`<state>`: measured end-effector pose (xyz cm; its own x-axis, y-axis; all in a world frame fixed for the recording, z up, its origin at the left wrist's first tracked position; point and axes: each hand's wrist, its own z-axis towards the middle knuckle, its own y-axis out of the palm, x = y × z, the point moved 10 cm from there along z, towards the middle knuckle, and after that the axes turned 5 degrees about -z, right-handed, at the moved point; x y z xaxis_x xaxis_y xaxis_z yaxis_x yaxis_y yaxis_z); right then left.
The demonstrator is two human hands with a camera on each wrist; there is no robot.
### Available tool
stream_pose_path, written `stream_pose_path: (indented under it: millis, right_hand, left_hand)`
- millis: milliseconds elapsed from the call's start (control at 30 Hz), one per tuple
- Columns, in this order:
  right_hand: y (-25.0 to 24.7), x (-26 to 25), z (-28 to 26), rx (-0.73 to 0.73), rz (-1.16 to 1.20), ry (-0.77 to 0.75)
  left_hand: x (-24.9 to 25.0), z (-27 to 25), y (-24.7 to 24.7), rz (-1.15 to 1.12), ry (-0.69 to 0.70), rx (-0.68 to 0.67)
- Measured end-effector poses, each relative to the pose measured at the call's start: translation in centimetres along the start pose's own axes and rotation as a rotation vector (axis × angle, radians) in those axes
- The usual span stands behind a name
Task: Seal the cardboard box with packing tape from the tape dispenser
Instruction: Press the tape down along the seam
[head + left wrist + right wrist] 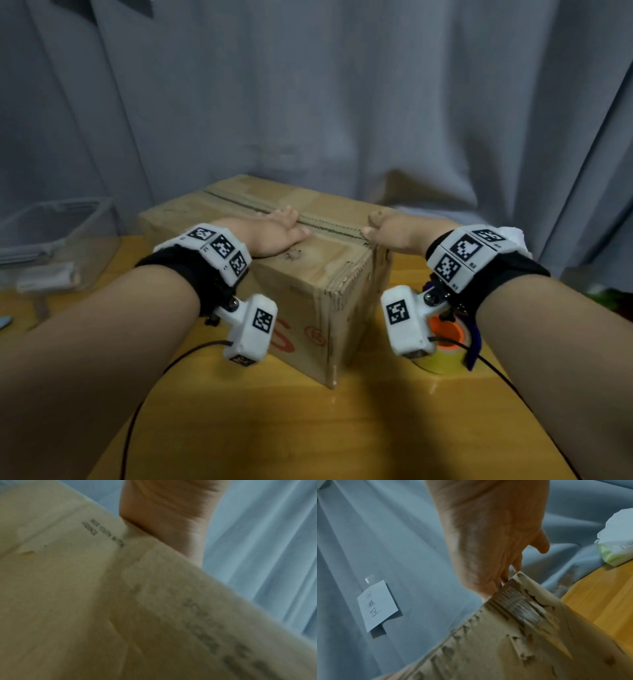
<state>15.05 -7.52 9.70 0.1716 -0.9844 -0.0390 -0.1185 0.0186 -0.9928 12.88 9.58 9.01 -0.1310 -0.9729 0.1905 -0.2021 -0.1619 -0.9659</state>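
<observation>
The cardboard box stands on the yellow wooden table, its top flaps folded down and meeting at a long seam. My left hand lies palm down on the near flap, fingers straight and reaching to the seam; the left wrist view shows only its heel resting on the cardboard. My right hand touches the box's right end at the top edge, fingers fairly straight against the corrugated edge. A tape roll with an orange core sits on the table under my right wrist, partly hidden.
A clear plastic bin stands at the table's left. A grey curtain hangs close behind the box, with a paper note stuck on it. A white and green packet lies at the far right. Black cables trail over the table.
</observation>
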Motion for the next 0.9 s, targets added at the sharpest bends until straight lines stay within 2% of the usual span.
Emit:
stream_pose_path:
  millis: [133, 233, 300, 367, 433, 500, 733, 800, 900]
  right_hand:
    - [-0.7, 1.6, 0.8, 0.006, -0.105, 0.06]
    - [-2.4, 0.0, -0.7, 0.099, -0.217, 0.032]
    - [-2.5, -2.8, -1.7, 0.129, -0.203, -0.044]
    - [-0.6, -4.8, -2.0, 0.03, -0.113, -0.069]
    - [1.5, -5.4, -2.3, -0.069, -0.078, -0.017]
    - [2.3, -4.7, -2.3, -0.072, -0.064, 0.052]
    - [2.6, -3.3, -1.2, -0.094, 0.001, -0.08]
    - [2.5, -2.8, -0.9, -0.098, -0.009, -0.112]
    - [2.1, -2.1, -0.2, -0.092, -0.024, -0.139]
  left_hand:
    - [4.7, -1.0, 1.7, 0.0, 0.151, -0.034]
    - [7.0, -1.7, 1.2, -0.116, 0.223, 0.004]
    - [5.4, -1.7, 0.3, -0.136, 0.189, 0.011]
    - [2.0, -1.5, -0.5, -0.124, 0.093, 0.02]
    - [-1.6, -1.8, -0.9, -0.115, -0.004, 0.035]
    - [-4.0, -2.3, -1.1, -0.132, -0.06, 0.065]
    - [-4.4, -2.9, -0.7, -0.053, -0.104, 0.05]
    - [-3.5, -3.2, -0.7, -0.048, -0.055, 0.039]
    - [-0.7, -3.7, 0.2, 0.035, 0.123, -0.023]
